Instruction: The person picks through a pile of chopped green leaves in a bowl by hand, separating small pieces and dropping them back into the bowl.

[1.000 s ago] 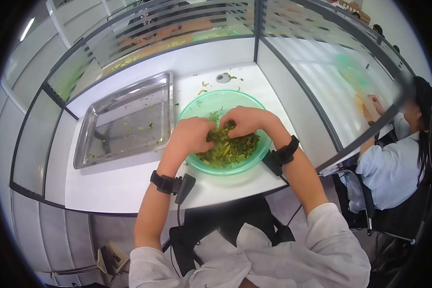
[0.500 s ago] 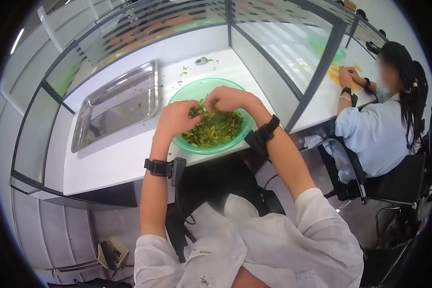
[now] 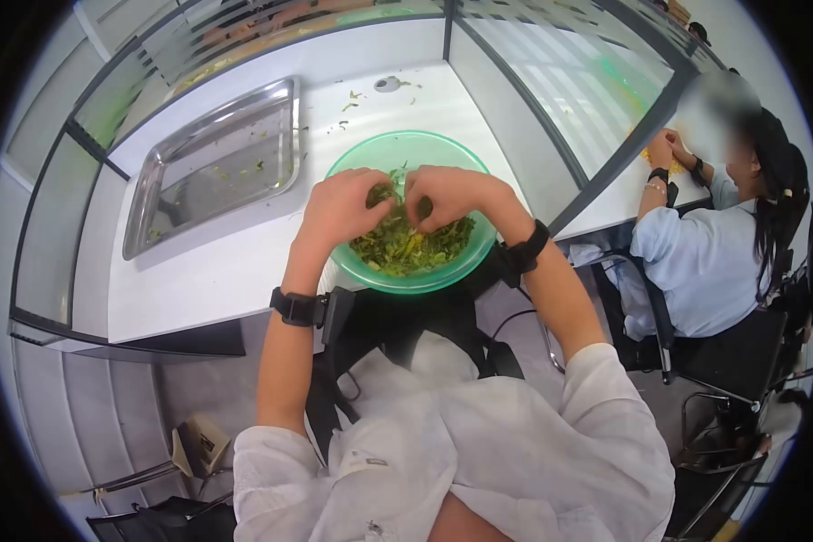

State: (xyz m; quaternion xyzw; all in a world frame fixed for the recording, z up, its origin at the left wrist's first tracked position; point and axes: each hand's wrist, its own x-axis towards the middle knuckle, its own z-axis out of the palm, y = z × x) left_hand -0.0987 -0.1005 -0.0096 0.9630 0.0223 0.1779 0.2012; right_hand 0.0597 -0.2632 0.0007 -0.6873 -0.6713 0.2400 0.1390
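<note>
As the greens (image 3: 415, 253) lie in the bowl (image 3: 425, 152), handling them seems the present step: left hand (image 3: 341, 206) pinches some, right hand (image 3: 458, 191) is curled, grip unclear; next move needs light touch.

The bowl (image 3: 425, 147) looks glossy plastic, the tray (image 3: 230, 194) smooth, shiny metal.
</note>
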